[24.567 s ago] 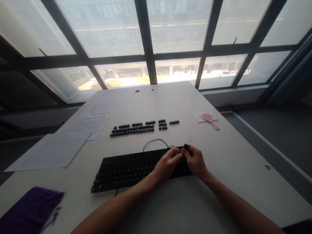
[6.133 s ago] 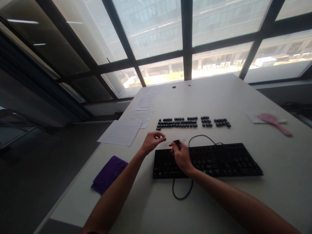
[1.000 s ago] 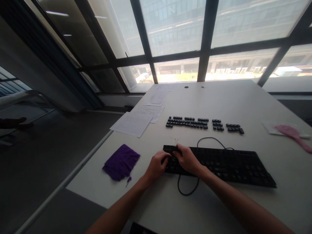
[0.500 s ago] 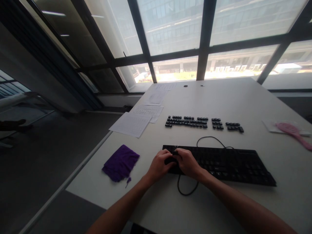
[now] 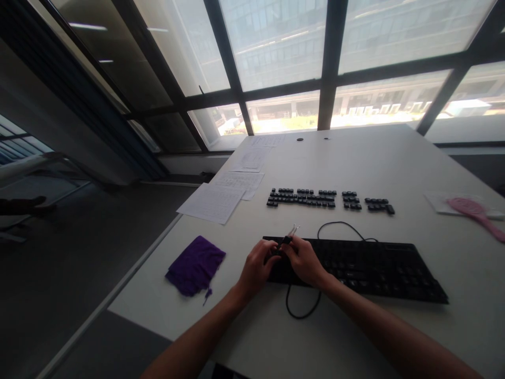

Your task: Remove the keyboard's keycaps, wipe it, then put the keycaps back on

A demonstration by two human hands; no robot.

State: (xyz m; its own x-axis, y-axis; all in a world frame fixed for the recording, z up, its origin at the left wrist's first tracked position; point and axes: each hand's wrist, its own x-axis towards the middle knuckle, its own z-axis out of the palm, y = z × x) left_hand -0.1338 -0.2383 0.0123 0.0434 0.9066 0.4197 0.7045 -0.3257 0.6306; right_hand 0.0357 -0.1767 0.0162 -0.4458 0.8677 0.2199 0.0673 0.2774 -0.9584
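Note:
A black keyboard (image 5: 379, 268) lies on the white table, several of its keys off at the left side. Over its left end, my right hand (image 5: 303, 260) pinches a keycap puller (image 5: 287, 240) with a dark body, its thin wire prongs pointing up and away. Close beside it, my left hand (image 5: 256, 263) has thumb and fingers curled together near the puller's lower end. Whatever lies between those left fingers is too dark to make out. Beyond the keyboard, loose black keycaps (image 5: 302, 199) stand in rows and groups.
To the left lie a purple drawstring pouch (image 5: 196, 266) and several printed sheets (image 5: 213, 202). A pink hairbrush (image 5: 469, 207) rests on a white packet at the right. The keyboard's cable (image 5: 302, 318) loops out in front and behind. Windows stand past the table's far edge.
The keycap puller has come up from the keyboard, and its wire prongs now point up and away. My hands have shifted slightly; the keycap rows look the same.

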